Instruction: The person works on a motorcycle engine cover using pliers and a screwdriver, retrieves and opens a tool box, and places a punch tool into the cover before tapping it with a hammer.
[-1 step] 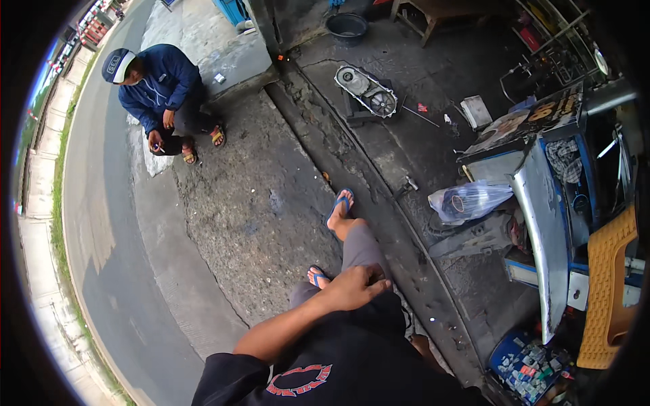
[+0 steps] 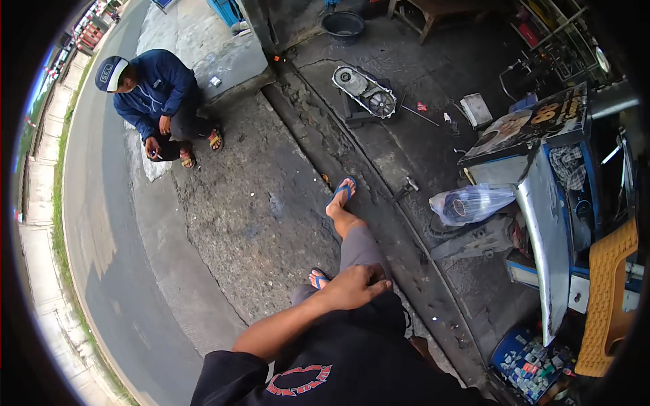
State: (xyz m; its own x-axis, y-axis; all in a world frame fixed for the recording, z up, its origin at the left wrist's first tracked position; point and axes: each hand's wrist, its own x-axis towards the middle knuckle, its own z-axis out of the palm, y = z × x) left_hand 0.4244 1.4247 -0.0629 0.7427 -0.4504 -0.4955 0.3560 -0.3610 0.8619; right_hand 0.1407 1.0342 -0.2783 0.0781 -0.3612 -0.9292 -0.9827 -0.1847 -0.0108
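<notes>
My left hand [image 2: 353,287] is in front of my body, by the hem of my black shirt [image 2: 325,358] and over my grey-clad thigh [image 2: 359,247]. Its fingers curl inward, and whatever they may hold is hidden. My right hand does not show; only a strip of skin [image 2: 423,348] appears beside the shirt. On the ground ahead, an engine casing [image 2: 365,91] of grey metal rests on a dark support, with a thin rod [image 2: 420,115] beside it. A hammer [image 2: 407,187] lies nearer, past the groove in the concrete.
Someone in a blue jacket [image 2: 159,84] squats at the left by the road [image 2: 101,203]. On the right are a clear plastic bag [image 2: 470,203], a metal workbench [image 2: 542,223], a yellow-brown plastic stool [image 2: 606,298] and a blue bin of small boxes [image 2: 531,365]. A black basin [image 2: 342,28] stands far off.
The view has shifted slightly, so the squatting person and the casing appear a little further left. My left hand stays in the same place.
</notes>
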